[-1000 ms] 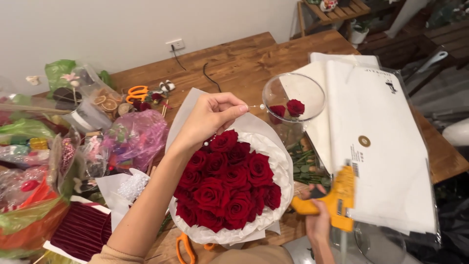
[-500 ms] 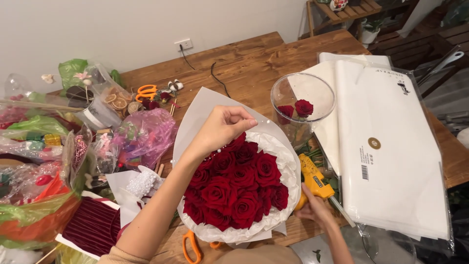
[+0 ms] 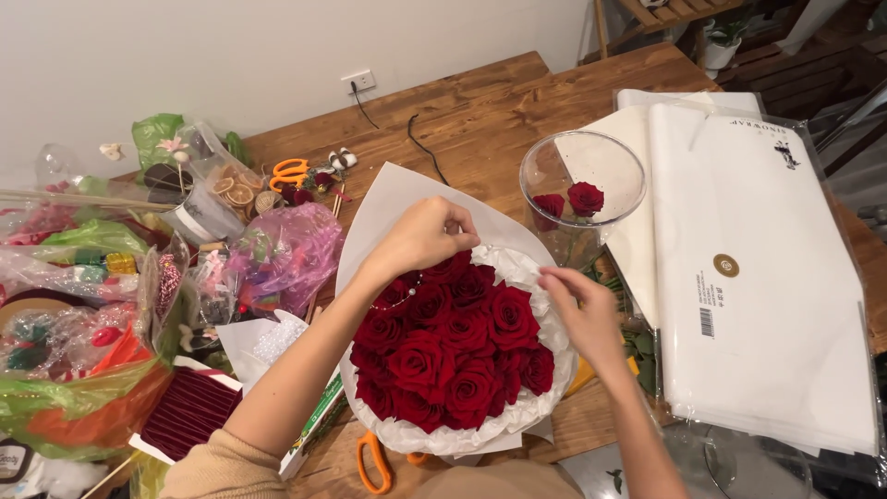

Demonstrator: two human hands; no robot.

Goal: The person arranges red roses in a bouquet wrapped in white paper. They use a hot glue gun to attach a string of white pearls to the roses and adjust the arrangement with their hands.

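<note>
Head view: a wooden table (image 3: 499, 102) is seen from above, set against a pale wall. Most of its right side is taken up by a stack of white wrapping paper (image 3: 758, 277) in clear plastic. The left side is crowded with a heap of plastic bags (image 3: 83, 305), green, pink and clear, with a crumpled pink bag (image 3: 286, 254) nearest the middle.

At the near centre a bouquet (image 3: 453, 346) of dark red roses is laid, ringed by ruffled white tissue and backed by a white paper sheet (image 3: 393, 199) that rises to a point behind it. A thin strand of small pale beads is draped over the upper-left roses.

A glass vase (image 3: 582, 180) is stood just beyond the bouquet's right edge, with two red roses held inside it.

The left hand (image 3: 427, 236) is closed in a loose fist at the bouquet's top rim, its fingertips pinched together on something too small to be made out. The right hand (image 3: 577, 310) is placed at the bouquet's right rim, its fingers pinched against the white tissue; whether anything else is gripped cannot be told.

Orange scissors (image 3: 288, 172) are left far back on the left, and orange handles (image 3: 374, 467) are shown under the bouquet's near edge.
</note>
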